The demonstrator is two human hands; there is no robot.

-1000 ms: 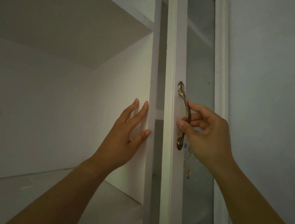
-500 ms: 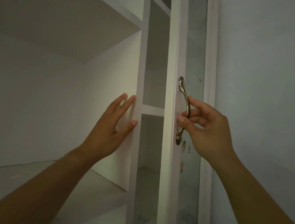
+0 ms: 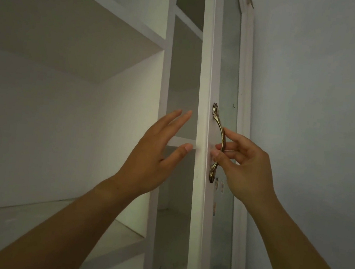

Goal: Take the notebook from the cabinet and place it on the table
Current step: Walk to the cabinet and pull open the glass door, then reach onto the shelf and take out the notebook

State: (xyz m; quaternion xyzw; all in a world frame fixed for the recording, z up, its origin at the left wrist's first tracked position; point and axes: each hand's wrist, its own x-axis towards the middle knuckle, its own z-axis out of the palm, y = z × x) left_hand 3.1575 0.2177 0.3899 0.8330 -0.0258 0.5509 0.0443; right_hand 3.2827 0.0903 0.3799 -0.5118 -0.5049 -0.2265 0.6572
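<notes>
While right hand [image 3: 244,165] fingers pinch handle [image 3: 218,143], door [image 3: 197,181] swung wider; left hand [image 3: 154,153] spread, seemingly untouching.

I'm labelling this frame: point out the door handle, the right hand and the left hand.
door handle [image 3: 215,114]: head view, its upper end.
right hand [image 3: 248,170]: head view, back of the hand.
left hand [image 3: 146,159]: head view, back of the hand.
</notes>
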